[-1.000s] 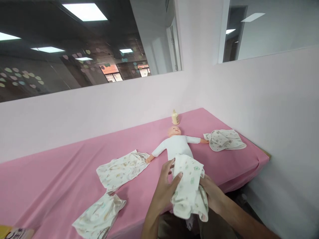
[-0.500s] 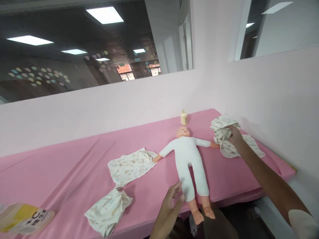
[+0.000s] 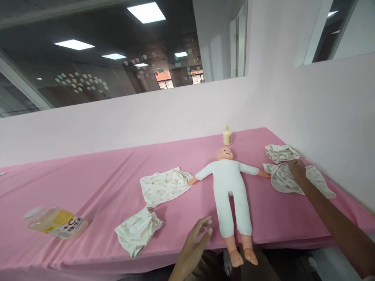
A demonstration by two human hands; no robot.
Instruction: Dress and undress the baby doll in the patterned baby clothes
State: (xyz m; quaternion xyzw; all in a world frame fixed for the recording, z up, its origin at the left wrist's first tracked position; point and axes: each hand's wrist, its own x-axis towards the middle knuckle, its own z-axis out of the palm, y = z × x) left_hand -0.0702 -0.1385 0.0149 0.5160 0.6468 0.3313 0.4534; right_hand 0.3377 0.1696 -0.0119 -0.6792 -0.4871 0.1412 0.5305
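A baby doll (image 3: 230, 179) in a white body suit lies on its back with arms spread, feet over the front edge. My left hand (image 3: 197, 240) hovers beside its leg, fingers curved and apart, holding nothing. At the right, my right hand (image 3: 297, 170) is closed over a flat printed baby garment (image 3: 318, 181) by the doll's hand; whatever its fingers hold is hidden. Just behind it rests a bunched printed cloth (image 3: 281, 153). To the doll's other side lie a spread printed baby shirt (image 3: 164, 187) and a crumpled printed cloth (image 3: 139, 232).
A pink sheet (image 3: 111, 187) covers the table. Behind the doll's head stands a small cream pump bottle (image 3: 227, 136). A large clear bottle with a yellow label (image 3: 57, 222) lies on its side at the left. White walls (image 3: 164, 121) close off the back and right.
My right hand has let go of the bunched cloth, now lying at the back right, and moved nearer over the flat garment. My left hand stays much the same. The view has shifted left.
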